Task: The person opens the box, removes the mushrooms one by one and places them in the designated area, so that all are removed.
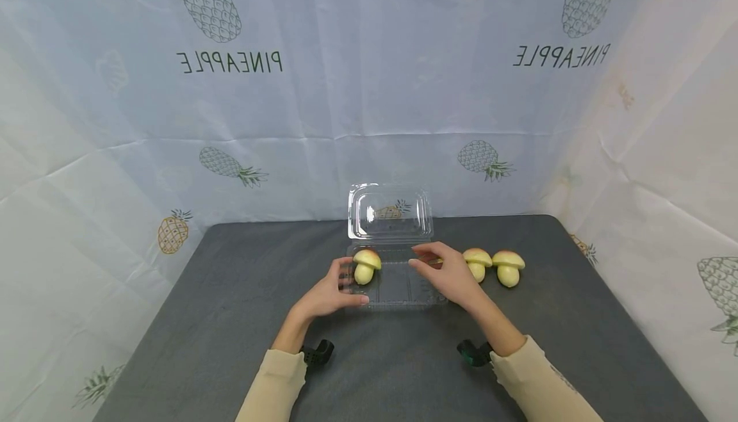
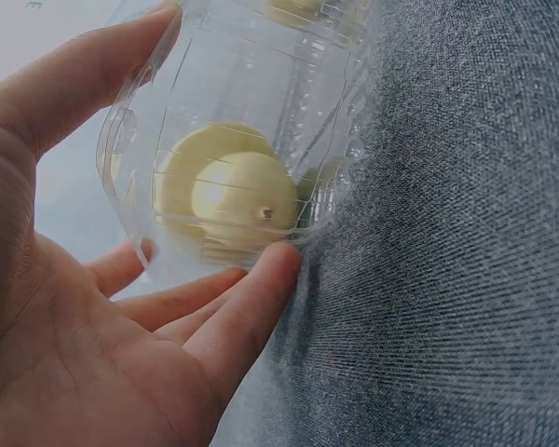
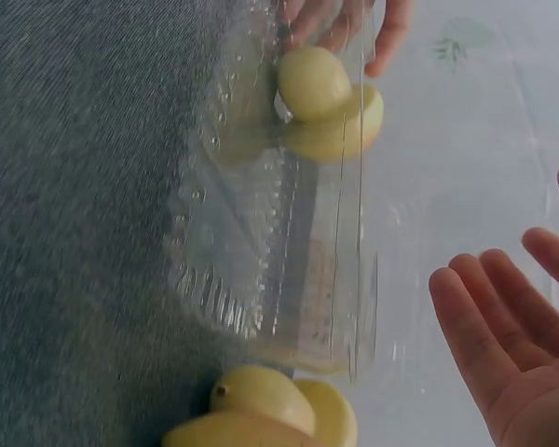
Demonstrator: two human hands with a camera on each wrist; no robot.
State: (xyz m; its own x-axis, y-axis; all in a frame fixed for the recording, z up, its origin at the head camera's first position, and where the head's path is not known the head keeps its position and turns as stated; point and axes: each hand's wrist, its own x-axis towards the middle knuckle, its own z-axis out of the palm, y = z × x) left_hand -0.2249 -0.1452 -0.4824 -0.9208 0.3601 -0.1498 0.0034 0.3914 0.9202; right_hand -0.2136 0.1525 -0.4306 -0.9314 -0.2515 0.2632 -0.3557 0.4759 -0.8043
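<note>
A clear plastic clamshell box (image 1: 398,303) lies on the table with its lid (image 1: 390,214) raised at the back. One toy mushroom (image 1: 364,267), yellow with a reddish-brown cap, sits in the box's left end. My left hand (image 1: 330,291) holds that end, thumb at the front rim and fingers along the side wall. Over the right end hovers my right hand (image 1: 452,275), its fingers extended and holding nothing in the right wrist view. Two more mushrooms, a nearer one (image 1: 476,263) and an outer one (image 1: 508,268), lie right of the box. A yellow sliver shows behind the right hand.
The dark grey table (image 1: 242,319) ends at a pale pineapple-print cloth (image 1: 369,89) hung behind and at both sides. Each wrist wears a black camera, the left camera (image 1: 318,353) and the right camera (image 1: 474,353).
</note>
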